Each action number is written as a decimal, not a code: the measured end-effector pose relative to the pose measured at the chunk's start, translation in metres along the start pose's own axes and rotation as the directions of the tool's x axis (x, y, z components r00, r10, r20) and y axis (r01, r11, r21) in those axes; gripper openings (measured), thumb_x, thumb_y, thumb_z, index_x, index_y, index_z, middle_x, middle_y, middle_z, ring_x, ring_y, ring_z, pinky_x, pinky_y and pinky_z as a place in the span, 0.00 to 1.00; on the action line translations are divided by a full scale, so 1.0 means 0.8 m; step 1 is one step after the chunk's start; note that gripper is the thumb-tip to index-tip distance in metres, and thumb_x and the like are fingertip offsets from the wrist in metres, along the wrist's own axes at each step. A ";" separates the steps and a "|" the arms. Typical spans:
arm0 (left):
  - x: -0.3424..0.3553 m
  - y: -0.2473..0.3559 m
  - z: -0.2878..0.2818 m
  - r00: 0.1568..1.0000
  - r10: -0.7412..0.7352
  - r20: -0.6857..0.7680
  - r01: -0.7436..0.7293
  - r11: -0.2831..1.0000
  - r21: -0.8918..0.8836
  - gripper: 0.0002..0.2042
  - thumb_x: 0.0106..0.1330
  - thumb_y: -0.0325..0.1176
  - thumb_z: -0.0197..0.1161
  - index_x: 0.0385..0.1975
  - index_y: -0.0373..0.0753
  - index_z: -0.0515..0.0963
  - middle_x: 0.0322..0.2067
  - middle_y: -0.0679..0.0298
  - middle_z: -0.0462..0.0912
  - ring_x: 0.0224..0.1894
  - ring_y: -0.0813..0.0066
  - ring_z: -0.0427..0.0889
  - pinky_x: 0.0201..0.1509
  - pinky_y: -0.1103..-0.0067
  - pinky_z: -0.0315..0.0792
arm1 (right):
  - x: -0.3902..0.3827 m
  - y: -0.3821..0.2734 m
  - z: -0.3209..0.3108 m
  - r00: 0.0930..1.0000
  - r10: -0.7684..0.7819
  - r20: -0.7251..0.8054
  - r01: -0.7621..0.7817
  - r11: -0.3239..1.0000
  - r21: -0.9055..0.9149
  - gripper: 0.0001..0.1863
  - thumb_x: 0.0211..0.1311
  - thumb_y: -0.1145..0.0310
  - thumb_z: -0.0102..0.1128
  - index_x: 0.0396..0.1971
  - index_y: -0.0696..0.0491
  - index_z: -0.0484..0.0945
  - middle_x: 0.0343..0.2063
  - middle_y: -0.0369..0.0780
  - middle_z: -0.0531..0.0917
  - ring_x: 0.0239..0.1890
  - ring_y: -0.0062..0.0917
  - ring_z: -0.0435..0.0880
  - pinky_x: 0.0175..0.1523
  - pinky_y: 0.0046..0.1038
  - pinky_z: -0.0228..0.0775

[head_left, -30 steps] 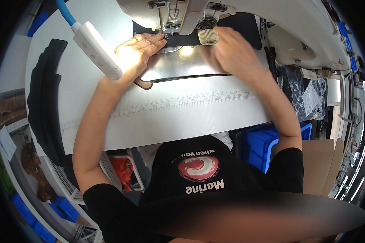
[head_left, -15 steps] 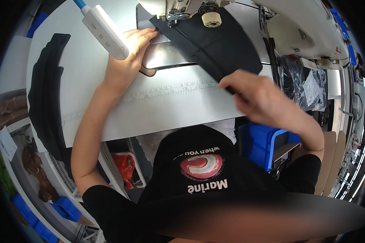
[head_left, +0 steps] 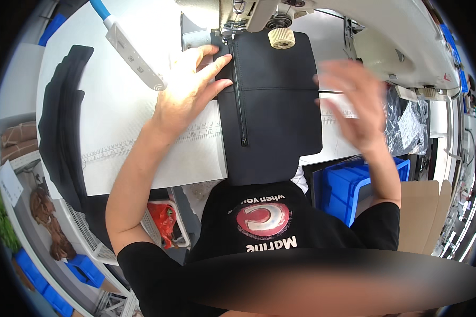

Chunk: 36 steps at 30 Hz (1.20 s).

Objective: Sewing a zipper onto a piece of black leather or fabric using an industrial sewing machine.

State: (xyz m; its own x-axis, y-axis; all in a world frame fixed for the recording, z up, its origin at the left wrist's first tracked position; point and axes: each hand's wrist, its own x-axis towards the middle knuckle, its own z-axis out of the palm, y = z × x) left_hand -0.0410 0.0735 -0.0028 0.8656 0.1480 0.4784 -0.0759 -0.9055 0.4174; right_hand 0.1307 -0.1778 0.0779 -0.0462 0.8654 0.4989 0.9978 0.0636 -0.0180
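A black fabric panel (head_left: 280, 121) lies on the white sewing table, its near end hanging over the front edge against my shirt. A black zipper (head_left: 239, 95) runs along its left side, with the pull near the lower end. The panel's far left corner sits at the needle and presser foot (head_left: 226, 39) of the sewing machine (head_left: 333, 24). My left hand (head_left: 188, 87) is open, fingers spread, its fingertips at the panel's left edge beside the zipper. Off the panel's right edge, my right hand (head_left: 357, 100) is blurred, fingers apart, holding nothing.
A white lamp-like stick (head_left: 135, 58) on a blue cable hangs over the table's left part. Further left lies a pile of black fabric strips (head_left: 61, 116). Clear plastic packaging (head_left: 407, 121) sits at the right, with a blue bin (head_left: 344, 185) below the table edge.
The panel has swung from a slant to lie straight toward me, showing its zipper. My right hand has let go of it and moved up and right. My left hand has shifted right.
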 end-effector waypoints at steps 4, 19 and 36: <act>0.000 -0.001 0.002 0.999 0.040 0.002 -0.040 0.980 0.194 0.23 0.54 0.42 0.71 0.51 0.49 0.80 0.53 0.66 0.80 0.55 0.63 0.76 0.60 0.69 0.67 | -0.074 0.153 -0.121 0.748 0.026 -0.663 -0.391 0.825 -0.408 0.24 0.57 0.77 0.67 0.54 0.60 0.71 0.48 0.46 0.80 0.45 0.32 0.82 0.52 0.31 0.74; -0.004 0.004 0.001 0.989 -0.102 0.109 0.074 0.968 0.239 0.26 0.57 0.52 0.67 0.58 0.59 0.76 0.61 0.73 0.74 0.61 0.61 0.71 0.66 0.65 0.57 | -0.272 0.524 -0.371 -0.001 0.997 0.082 -0.779 -0.052 0.625 0.25 0.69 0.54 0.53 0.59 0.55 0.72 0.53 0.40 0.79 0.54 0.28 0.79 0.57 0.32 0.71; -0.005 0.006 0.003 0.990 -0.102 0.099 0.074 0.964 0.254 0.26 0.58 0.51 0.67 0.58 0.58 0.76 0.61 0.72 0.74 0.62 0.62 0.70 0.66 0.65 0.56 | -0.284 0.545 -0.357 -0.079 0.995 -0.065 -0.729 -0.013 0.685 0.27 0.68 0.51 0.53 0.58 0.54 0.72 0.52 0.40 0.80 0.53 0.32 0.79 0.58 0.35 0.71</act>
State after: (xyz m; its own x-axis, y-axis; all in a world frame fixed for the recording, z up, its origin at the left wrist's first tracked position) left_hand -0.0441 0.0674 -0.0043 0.9134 0.1996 0.3549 0.1166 -0.9633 0.2417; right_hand 0.5895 -0.4889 0.2039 0.9993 -0.0374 -0.0012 -0.0121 -0.2914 -0.9565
